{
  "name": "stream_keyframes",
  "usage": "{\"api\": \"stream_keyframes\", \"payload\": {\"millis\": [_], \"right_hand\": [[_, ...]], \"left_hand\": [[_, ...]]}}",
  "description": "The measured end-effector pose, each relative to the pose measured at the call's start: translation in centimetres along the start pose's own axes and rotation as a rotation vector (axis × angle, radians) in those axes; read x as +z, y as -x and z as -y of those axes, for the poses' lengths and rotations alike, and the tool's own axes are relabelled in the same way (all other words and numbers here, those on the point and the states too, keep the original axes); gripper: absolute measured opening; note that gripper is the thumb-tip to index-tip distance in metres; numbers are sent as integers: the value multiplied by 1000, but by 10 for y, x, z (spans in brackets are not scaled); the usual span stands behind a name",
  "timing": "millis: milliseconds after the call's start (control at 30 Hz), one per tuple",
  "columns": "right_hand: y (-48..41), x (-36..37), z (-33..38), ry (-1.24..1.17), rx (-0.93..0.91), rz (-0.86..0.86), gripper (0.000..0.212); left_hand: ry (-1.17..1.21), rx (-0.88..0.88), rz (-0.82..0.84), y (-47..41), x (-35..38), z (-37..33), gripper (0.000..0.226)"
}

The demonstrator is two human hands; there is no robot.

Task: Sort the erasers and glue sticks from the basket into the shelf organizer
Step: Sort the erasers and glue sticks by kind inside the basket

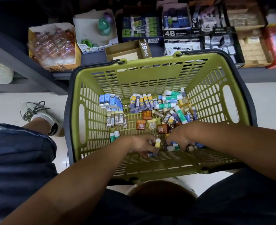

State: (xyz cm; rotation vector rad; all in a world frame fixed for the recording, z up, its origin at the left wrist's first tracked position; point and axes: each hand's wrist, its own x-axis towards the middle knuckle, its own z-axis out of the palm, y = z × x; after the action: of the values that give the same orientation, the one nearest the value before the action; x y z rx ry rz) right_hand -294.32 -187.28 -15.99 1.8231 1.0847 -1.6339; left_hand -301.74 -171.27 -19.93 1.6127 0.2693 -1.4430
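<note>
Seen from the head camera, the green basket (150,75) sits on the floor with its far rim pushed up against the low shelf (91,58). Both hands are down in its near end.

The left hand (142,144) has its fingers curled round a yellow-and-white glue stick (157,142), which stands nearly upright in the grip. Something small and blue shows under the same fingers, too hidden to name. The right hand (178,138) is just beside it, toward the basket's near right corner. Its fingers are bent down into the loose heap of sticks (174,111), and whether they have one pinched I cannot tell.

Blue erasers (108,99) are stacked at the far left of the basket floor, and a row of 2B erasers (116,120) lies just in front of them.

What matters for the next move is the way to the shelf. The glue box (139,28) lies straight ahead beyond the far rim, a little left of the basket's middle, so the left hand looks the nearer one. The sticks in that box lie on their sides, across the box. I'd guess the held stick has to be tipped over from upright before it goes in.
</note>
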Motion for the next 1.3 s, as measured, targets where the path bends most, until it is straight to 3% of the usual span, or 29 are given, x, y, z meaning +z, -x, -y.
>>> {"api": "stream_keyframes", "payload": {"millis": [133,367,467,600,833,1033,1300], "right_hand": [[-10,9,-11,-206,0,-27,43],[-7,2,-33,-809,-140,-154,22],[-1,-8,-31,-1102,-288,-189,24],[-11,-12,-21,-1338,-458,-95,31],[-34,-8,5,-1752,-600,-41,29],[-32,-8,7,-1806,-491,-88,8],[-35,-8,4,-1778,-431,-225,7]], "left_hand": [[68,28,13,2,-5,6,22],[358,52,-10,5,-11,20,25],[379,48,1,12,-15,21,18],[433,9,-8,22,-25,30,17],[423,-53,39,32,-29,39,33],[177,-68,148,30,-23,13,29],[169,-63,-57,9,-5,6,34]]}}
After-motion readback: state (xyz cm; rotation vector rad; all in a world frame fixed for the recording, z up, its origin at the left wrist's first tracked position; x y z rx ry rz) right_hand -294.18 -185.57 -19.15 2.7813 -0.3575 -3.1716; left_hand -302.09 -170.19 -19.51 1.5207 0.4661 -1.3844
